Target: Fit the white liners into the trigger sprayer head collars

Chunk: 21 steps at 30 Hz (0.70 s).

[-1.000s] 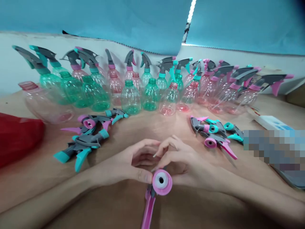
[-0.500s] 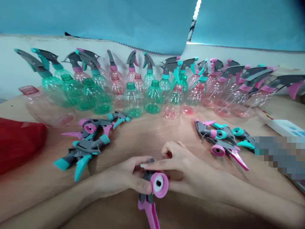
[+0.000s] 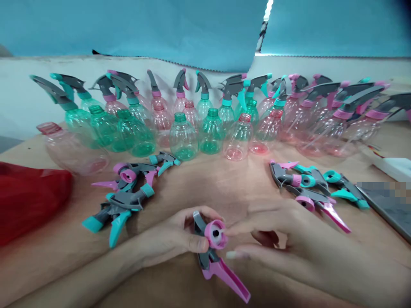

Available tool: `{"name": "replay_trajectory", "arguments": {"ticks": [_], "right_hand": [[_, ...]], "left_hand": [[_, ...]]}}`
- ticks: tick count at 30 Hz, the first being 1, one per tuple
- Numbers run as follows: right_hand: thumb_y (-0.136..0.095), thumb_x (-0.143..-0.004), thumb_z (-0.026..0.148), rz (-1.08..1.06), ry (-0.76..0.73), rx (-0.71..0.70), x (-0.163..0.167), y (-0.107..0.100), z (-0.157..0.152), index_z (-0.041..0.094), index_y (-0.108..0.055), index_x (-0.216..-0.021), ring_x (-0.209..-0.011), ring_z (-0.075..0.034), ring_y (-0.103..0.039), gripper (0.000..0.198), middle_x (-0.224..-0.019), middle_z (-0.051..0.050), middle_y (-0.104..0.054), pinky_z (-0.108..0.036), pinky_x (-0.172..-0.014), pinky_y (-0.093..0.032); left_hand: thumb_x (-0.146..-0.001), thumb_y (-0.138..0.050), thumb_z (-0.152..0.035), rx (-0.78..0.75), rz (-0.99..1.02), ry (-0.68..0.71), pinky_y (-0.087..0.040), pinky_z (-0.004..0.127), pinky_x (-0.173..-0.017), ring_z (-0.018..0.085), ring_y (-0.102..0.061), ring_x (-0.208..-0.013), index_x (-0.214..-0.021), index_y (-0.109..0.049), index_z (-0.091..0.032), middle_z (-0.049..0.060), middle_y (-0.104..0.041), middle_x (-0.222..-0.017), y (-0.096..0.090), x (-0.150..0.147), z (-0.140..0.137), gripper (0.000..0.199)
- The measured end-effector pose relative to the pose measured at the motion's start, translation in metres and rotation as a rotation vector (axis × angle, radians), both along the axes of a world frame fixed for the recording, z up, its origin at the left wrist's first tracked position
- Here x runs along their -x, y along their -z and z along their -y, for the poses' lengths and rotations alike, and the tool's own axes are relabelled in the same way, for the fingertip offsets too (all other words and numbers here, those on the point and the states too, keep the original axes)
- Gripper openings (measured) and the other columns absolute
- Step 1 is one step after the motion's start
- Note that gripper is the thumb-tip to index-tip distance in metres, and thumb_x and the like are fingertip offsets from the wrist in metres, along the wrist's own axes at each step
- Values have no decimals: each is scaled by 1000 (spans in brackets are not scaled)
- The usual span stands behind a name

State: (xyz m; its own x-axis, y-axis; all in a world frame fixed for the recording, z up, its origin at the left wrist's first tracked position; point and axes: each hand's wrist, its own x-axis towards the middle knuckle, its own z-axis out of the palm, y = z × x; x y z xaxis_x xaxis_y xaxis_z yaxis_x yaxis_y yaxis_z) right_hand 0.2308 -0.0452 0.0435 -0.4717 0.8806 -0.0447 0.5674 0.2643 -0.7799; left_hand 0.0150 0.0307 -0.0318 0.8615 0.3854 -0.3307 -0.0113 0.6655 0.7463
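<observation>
My left hand (image 3: 180,234) grips a grey and pink trigger spray head (image 3: 205,256) above the table. Its pink screw collar (image 3: 211,235) faces me, showing a white inner ring with a dark hole, and its pink trigger (image 3: 226,280) points down to the right. Just right of the collar is my right hand (image 3: 279,237), blurred, thumb and index finger apart with nothing seen between them. The index fingertip is at the collar's rim; whether it touches cannot be made out. Loose spray heads lie left (image 3: 123,203) and right (image 3: 308,186) of my hands.
Clear green bottles (image 3: 183,139) and pink bottles (image 3: 238,141) stand in rows along the back, several with spray heads fitted. A pink bottle (image 3: 73,149) leans at the left. A red bag (image 3: 28,201) lies far left, and a dark flat object (image 3: 385,209) far right.
The spray head has turned in my left hand, its trigger swinging from downward to lower right. My right hand has drawn back to the right, its fingers off the grey body.
</observation>
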Motion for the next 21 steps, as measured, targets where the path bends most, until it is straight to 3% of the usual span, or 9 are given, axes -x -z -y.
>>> {"name": "replay_trajectory", "arguments": {"ticks": [8,13,21], "right_hand": [[-59,-87,39,-22,21,139,0,7,6,30,-70,-105,-52,-9,-47,23,-70,3,-63,-21,-41,-31],[-51,-91,40,-36,-18,233,2,10,10,28,-69,-88,-51,-7,-47,22,-69,4,-61,-20,-43,-33],[-55,-89,42,-110,-25,302,5,4,9,28,-65,-101,-54,-7,-47,21,-74,5,-62,-19,-44,-33]], "left_hand": [[-61,-85,-18,-38,-17,28,-50,21,-64,12,-62,-75,-94,-65,-17,1,-66,-83,-1,1,1,38],[-60,-85,-17,-45,-32,-18,-50,22,-64,12,-60,-73,-92,-66,-18,0,-65,-82,-2,-1,2,37],[-58,-86,-17,-41,-74,-81,-48,21,-64,13,-62,-77,-87,-65,-16,0,-66,-86,-1,-2,3,36]]}}
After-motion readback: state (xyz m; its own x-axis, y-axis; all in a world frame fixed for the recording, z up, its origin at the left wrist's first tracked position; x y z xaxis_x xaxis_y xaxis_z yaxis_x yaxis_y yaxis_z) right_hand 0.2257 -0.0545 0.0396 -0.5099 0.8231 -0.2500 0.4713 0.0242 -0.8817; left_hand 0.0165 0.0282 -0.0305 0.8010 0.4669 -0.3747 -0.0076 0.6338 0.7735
